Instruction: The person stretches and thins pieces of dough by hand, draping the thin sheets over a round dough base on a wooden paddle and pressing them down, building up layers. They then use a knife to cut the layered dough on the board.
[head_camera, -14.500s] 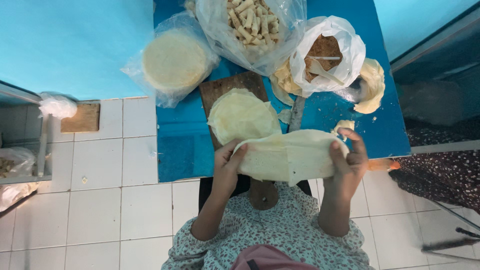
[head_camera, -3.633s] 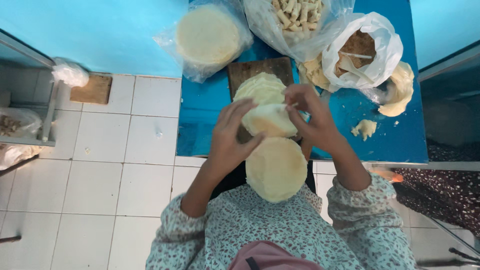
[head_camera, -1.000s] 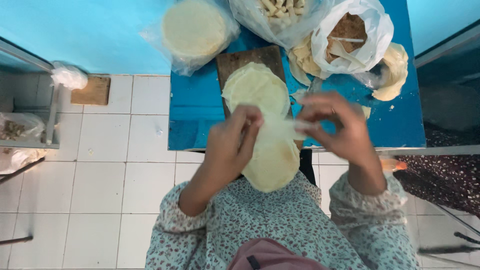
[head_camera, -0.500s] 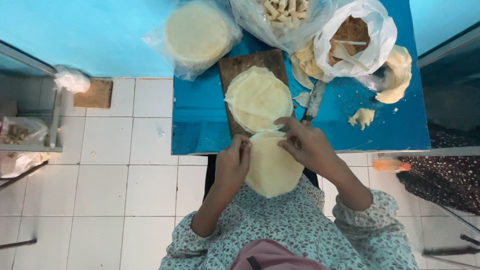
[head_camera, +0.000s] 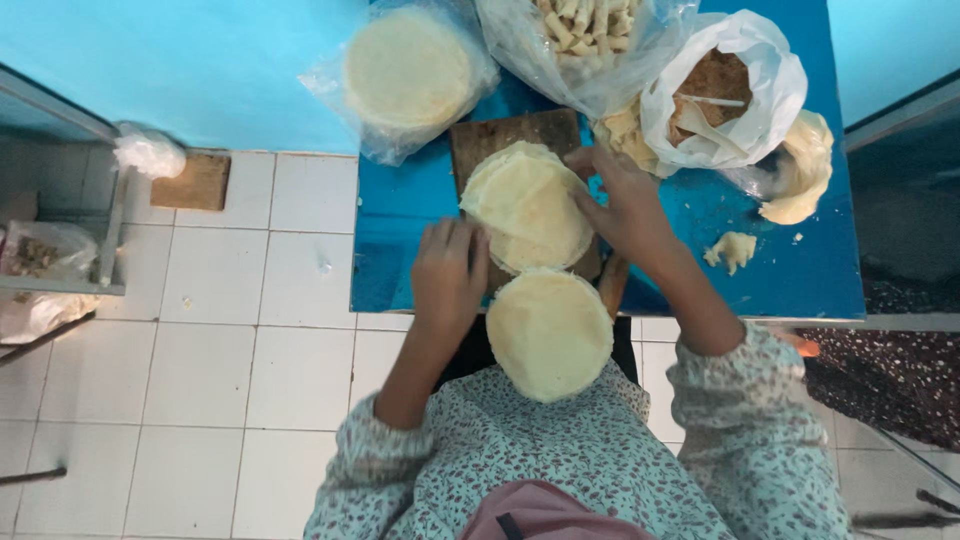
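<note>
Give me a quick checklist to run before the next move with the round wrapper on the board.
1. Top wrapper lies flat on the wooden board: ok.
2. Left hand steadies the wrapper's left edge: ok, fingers rest at it.
3. Right hand is at the wrapper's right edge: ok.
4. Both hands free of tools: ok, nothing gripped.
5. Spare stack of wrappers near the lap is stable: cannot tell, it overhangs the blue table.
6. Filling in the white bag is within reach: ok, just beyond the right hand.
</note>
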